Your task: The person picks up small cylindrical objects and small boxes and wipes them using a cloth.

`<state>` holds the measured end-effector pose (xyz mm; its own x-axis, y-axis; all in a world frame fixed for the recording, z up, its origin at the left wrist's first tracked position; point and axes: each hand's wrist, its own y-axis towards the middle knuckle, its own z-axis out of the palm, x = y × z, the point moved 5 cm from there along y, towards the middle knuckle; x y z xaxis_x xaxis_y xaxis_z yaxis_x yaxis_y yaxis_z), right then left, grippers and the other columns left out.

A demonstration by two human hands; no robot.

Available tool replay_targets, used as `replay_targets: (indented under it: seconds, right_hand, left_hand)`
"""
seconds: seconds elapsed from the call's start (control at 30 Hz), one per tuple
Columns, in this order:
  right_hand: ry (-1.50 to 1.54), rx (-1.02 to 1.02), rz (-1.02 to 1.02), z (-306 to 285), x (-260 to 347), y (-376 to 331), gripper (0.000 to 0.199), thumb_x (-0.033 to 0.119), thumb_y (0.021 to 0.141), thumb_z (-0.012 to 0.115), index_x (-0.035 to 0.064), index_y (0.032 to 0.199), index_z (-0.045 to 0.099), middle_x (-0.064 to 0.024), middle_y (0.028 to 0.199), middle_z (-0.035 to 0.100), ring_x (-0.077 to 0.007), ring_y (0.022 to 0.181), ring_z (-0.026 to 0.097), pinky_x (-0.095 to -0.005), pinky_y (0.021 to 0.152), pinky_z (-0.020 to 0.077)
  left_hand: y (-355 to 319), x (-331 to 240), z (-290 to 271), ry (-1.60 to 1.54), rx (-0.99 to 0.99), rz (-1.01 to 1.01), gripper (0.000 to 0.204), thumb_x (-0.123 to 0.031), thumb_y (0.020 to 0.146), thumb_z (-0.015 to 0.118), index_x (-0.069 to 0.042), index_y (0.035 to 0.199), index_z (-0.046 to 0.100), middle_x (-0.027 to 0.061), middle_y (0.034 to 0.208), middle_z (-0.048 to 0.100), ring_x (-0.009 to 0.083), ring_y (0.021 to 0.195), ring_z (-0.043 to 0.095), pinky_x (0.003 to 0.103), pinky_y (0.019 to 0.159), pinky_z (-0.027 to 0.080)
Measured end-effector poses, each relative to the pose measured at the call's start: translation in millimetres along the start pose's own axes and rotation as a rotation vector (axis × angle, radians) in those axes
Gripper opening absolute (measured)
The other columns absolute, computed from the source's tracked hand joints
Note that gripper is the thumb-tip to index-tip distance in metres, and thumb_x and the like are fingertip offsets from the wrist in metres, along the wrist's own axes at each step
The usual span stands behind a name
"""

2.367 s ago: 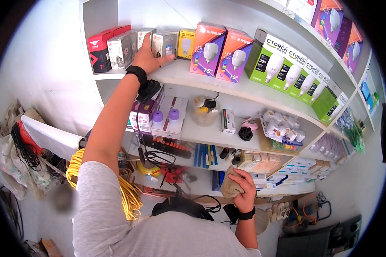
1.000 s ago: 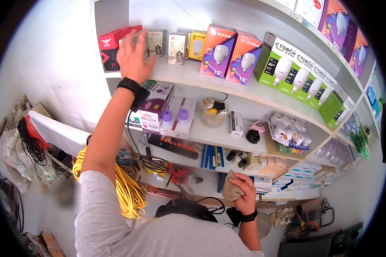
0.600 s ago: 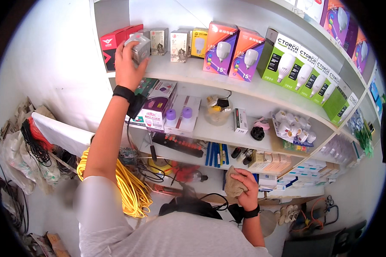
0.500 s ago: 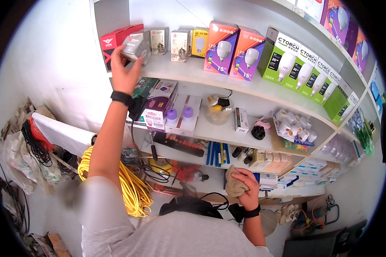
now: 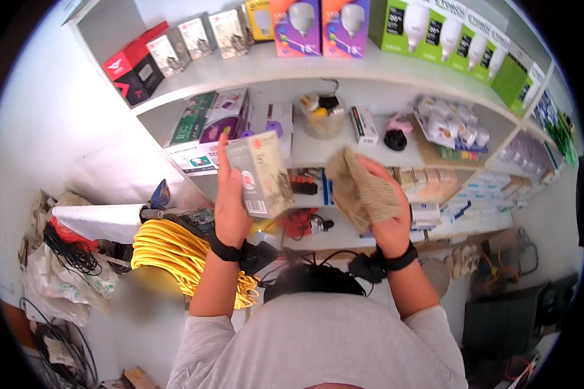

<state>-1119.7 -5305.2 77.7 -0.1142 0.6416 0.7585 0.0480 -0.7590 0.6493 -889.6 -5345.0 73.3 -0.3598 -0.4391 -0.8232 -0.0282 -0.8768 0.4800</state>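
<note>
My left hand (image 5: pixel 232 201) grips a small beige-grey carton (image 5: pixel 261 174) with a dark landscape print, held up in front of my chest. The thumb and fingers are partly hidden behind it. In my right hand (image 5: pixel 390 214) is a crumpled brown cloth (image 5: pixel 360 188), held a short way to the right of the carton and apart from it. Similar beige cartons (image 5: pixel 228 32) stand on the upper shelf beside a red and black box (image 5: pixel 133 72).
The upper shelf (image 5: pixel 253 72) also bears purple-orange bulb boxes (image 5: pixel 296 29) and green-white bulb boxes (image 5: pixel 448 39). Below stand a clear tub (image 5: pixel 323 120) of small parts and a pack of white bulbs (image 5: pixel 451 123). Yellow cable (image 5: pixel 175 253) lies coiled at lower left.
My left hand has brought the carton down from the upper shelf to chest height. My right hand has risen with the cloth toward it. The view has shifted lower.
</note>
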Motion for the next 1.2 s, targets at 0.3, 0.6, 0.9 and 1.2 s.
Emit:
replay_targets:
  seconds: [0.3,0.6,0.9,1.2]
  right_hand:
    - [-0.436,0.428,-0.336,66,13,-3,0.053,0.01,0.078,0.062,0.0007,0.128,0.049,-0.0155,0.138,0.043,-0.0354,0.133,0.031,-0.042,0.107,0.0259]
    - [-0.228,0.637,-0.25,56,5,-11,0.047,-0.001,0.072,0.059,0.0025,0.119,0.056,-0.0108,0.13,0.052,-0.0288,0.124,0.045,-0.0392,0.102,0.0354]
    - [0.672,-0.219,0.544,9,-42,-25,0.031,0.007,0.091,0.053,0.0013,0.122,0.051,-0.0049,0.113,0.059,-0.0129,0.099,0.057,-0.0274,0.085,0.0459]
    - [0.415,0.14,0.135,33,-6,-10,0.063,-0.004,0.081,0.05,0.0012,0.14,0.03,-0.0094,0.148,0.028,-0.0201,0.134,0.029,-0.0329,0.108,0.0237]
  left_hand:
    - [-19,3,25,0.166,0.045,0.009,0.057,-0.03,0.1,0.028,0.0,0.145,0.01,0.0115,0.145,0.024,0.02,0.128,0.032,0.031,0.106,0.023]
    - [-15,10,11,-0.082,-0.073,-0.024,0.057,-0.032,0.098,0.033,-0.007,0.145,0.014,0.0115,0.136,0.038,0.0213,0.12,0.044,0.033,0.099,0.037]
    - [-22,15,21,-0.196,0.087,-0.117,0.096,-0.038,0.072,0.076,-0.011,0.142,0.016,0.011,0.133,0.041,0.0247,0.117,0.048,0.038,0.094,0.044]
    - [-27,37,39,-0.088,0.136,-0.124,0.055,-0.017,0.094,0.049,-0.008,0.141,0.021,0.0099,0.136,0.041,0.0213,0.122,0.043,0.035,0.101,0.036]
